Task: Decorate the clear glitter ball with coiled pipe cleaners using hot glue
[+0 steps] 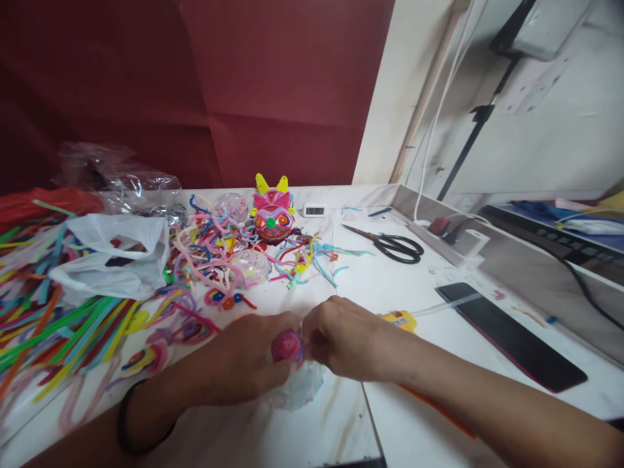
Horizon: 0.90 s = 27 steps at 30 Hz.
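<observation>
Both hands meet low in the middle of the white table (404,279). My left hand (244,357) is closed around a clear plastic ball (299,387) that carries a pink fuzzy coil (286,346) on top. My right hand (348,338) pinches at the same pink coil from the right, fingers curled. The lower part of the ball shows under the hands; the rest is hidden by fingers.
A heap of coloured pipe cleaners (58,325) and a white plastic bag (117,257) lie at the left. A pink cat-like craft figure (272,214), a small digital clock (314,210), black scissors (397,247), a dark phone (511,338), a yellow tool (400,320) and cables (580,286) sit behind and right.
</observation>
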{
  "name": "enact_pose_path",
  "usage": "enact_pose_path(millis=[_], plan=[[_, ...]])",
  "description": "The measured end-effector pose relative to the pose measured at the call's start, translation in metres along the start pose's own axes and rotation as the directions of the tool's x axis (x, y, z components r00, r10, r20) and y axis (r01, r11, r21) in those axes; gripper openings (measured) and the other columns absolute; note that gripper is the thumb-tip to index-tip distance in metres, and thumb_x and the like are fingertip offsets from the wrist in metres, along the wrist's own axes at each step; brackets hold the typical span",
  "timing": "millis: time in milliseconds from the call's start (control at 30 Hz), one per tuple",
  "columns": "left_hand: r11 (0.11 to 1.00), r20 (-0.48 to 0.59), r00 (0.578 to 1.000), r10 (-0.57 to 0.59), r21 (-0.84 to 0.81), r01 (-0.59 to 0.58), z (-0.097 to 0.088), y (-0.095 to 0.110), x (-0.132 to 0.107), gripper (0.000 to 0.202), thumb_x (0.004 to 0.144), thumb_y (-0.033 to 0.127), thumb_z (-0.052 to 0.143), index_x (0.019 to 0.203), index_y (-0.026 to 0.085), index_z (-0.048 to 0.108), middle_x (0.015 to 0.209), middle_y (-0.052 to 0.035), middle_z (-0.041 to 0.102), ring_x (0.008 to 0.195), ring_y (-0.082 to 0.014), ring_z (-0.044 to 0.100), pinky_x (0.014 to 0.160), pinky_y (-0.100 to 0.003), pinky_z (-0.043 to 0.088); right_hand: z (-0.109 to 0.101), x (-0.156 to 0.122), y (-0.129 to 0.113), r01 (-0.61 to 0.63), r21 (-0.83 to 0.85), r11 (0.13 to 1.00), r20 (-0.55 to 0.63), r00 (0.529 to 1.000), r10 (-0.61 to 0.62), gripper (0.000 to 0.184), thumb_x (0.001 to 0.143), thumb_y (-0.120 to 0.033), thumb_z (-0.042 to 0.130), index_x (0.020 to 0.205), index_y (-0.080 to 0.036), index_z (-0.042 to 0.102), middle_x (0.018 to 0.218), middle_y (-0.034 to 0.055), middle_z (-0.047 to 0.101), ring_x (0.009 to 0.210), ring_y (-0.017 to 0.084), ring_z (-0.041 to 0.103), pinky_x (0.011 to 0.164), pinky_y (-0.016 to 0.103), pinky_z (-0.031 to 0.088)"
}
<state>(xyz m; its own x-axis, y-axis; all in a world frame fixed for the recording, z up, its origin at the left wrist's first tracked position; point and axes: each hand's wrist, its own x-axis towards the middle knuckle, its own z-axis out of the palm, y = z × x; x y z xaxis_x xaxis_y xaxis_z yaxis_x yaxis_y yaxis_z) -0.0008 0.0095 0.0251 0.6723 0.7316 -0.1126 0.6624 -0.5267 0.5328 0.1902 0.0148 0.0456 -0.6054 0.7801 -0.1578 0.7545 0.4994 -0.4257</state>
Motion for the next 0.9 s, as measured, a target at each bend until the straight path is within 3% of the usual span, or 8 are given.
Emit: enact_pose_path(millis=[233, 433, 700, 900], plan=[[0.999, -0.021, 1.000, -0.006, -0.052, 0.004, 0.004, -0.001, -0.003, 0.009, 0.088, 0.029, 0.051, 0.093, 0.022, 0.055, 0.090, 0.0016, 0.065, 0.079, -0.0180, 0.057, 0.070, -0.028, 0.040, -0.001, 0.000, 0.000, 0.001, 0.029, 1.000, -0.012, 1.000, -0.001, 0.021, 0.069, -0.004, 0.060, 0.074, -0.018, 0.075, 0.067, 0.0025, 0.070, 0.059, 0.012, 0.058, 0.056, 0.021, 0.038], [0.996, -0.024, 0.999, -0.036, -0.082, 0.034, 0.004, 0.001, -0.003, 0.014, 0.088, 0.032, 0.049, 0.092, 0.021, 0.057, 0.088, 0.0005, 0.066, 0.079, -0.0193, 0.059, 0.071, -0.028, 0.042, 0.005, -0.007, 0.007, -0.041, 0.064, 0.997, -0.098, 0.994, 0.047, 0.014, 0.072, -0.013, 0.068, 0.084, -0.019, 0.073, 0.072, 0.0020, 0.070, 0.063, 0.013, 0.057, 0.056, 0.023, 0.035], [0.997, -0.150, 0.987, 0.052, -0.053, -0.061, 0.008, -0.011, -0.001, 0.022, 0.082, 0.033, 0.058, 0.100, 0.022, 0.059, 0.107, -0.0045, 0.064, 0.100, -0.0242, 0.058, 0.086, -0.033, 0.045, 0.016, -0.023, 0.016, -0.047, 0.127, 0.991, -0.185, 0.980, 0.070, 0.011, 0.076, -0.012, 0.068, 0.083, -0.021, 0.068, 0.069, -0.0033, 0.065, 0.060, 0.009, 0.053, 0.057, 0.022, 0.033], [0.997, -0.163, 0.985, 0.061, -0.039, -0.068, 0.010, -0.012, -0.002, 0.021, 0.080, 0.028, 0.060, 0.100, 0.022, 0.062, 0.107, -0.0035, 0.065, 0.099, -0.0232, 0.060, 0.086, -0.032, 0.046, 0.022, -0.039, 0.015, -0.025, 0.111, 0.994, -0.238, 0.970, 0.051, 0.005, 0.082, -0.018, 0.067, 0.084, -0.022, 0.067, 0.079, -0.0014, 0.068, 0.065, 0.012, 0.057, 0.059, 0.024, 0.035]])
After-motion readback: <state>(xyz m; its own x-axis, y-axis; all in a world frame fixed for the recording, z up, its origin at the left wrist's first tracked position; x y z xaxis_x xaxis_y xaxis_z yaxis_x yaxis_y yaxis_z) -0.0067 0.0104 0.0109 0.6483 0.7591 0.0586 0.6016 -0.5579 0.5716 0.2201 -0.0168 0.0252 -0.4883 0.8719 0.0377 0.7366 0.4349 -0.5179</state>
